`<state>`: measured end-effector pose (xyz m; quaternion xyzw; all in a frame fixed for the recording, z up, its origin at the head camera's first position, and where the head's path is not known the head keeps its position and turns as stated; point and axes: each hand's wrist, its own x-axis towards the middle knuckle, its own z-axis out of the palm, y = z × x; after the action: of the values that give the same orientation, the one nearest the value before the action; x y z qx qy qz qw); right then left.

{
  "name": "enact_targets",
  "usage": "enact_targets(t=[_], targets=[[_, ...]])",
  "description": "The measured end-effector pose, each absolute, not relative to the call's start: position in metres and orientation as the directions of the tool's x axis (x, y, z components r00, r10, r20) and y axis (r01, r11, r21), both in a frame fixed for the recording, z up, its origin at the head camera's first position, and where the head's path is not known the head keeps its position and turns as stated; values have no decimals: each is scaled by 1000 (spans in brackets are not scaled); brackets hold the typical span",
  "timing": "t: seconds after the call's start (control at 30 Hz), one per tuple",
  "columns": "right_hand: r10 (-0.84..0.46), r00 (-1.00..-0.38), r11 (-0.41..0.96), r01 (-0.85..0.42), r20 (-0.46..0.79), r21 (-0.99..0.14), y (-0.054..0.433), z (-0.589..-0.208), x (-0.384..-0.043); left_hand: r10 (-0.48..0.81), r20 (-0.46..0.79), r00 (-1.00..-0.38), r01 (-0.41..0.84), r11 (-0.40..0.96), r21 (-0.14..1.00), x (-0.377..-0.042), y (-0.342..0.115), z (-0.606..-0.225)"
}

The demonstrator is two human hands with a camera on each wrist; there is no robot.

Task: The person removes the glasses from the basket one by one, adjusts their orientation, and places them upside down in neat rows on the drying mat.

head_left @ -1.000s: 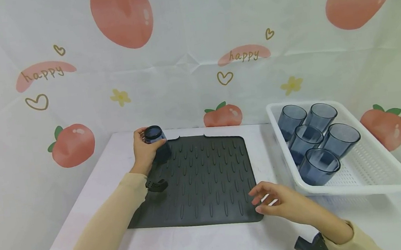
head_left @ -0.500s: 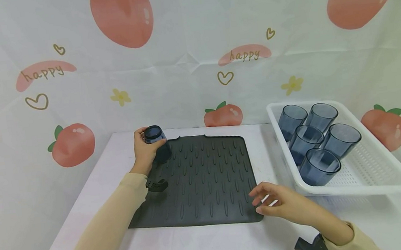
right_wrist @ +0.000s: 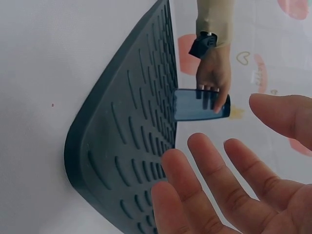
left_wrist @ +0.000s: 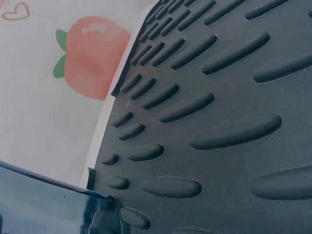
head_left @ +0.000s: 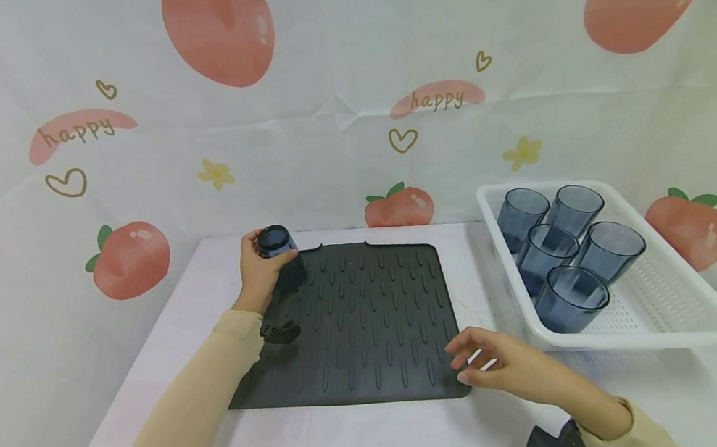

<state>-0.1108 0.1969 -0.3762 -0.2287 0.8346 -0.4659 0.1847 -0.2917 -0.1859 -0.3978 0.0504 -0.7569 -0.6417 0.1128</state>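
Note:
My left hand [head_left: 257,267] grips a blue-tinted drinking glass [head_left: 282,260] at the far left corner of the dark ridged drying mat [head_left: 369,324]. The glass is upside down, its thick base facing up, and its rim meets the mat. In the right wrist view, fingers and thumb of that hand wrap round the glass [right_wrist: 195,105]. Only part of the glass [left_wrist: 44,204] shows at the lower left of the left wrist view. My right hand [head_left: 497,360] hovers by the mat's near right corner, fingers loosely bent and apart, holding nothing.
A white perforated basket [head_left: 682,306] stands on the table at right. Several blue-tinted glasses [head_left: 570,299] lean in its left part, mouths up. Behind the table hangs a white cloth [head_left: 314,53] printed with fruit. White tabletop [head_left: 355,442] shows in front of the mat.

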Motion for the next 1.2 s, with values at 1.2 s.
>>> enact_targets(t=[1.2], targets=[[-558, -824, 453, -202, -100, -869, 196, -376, -112, -210, 106, -972, 68, 182, 981, -286, -192, -391]])
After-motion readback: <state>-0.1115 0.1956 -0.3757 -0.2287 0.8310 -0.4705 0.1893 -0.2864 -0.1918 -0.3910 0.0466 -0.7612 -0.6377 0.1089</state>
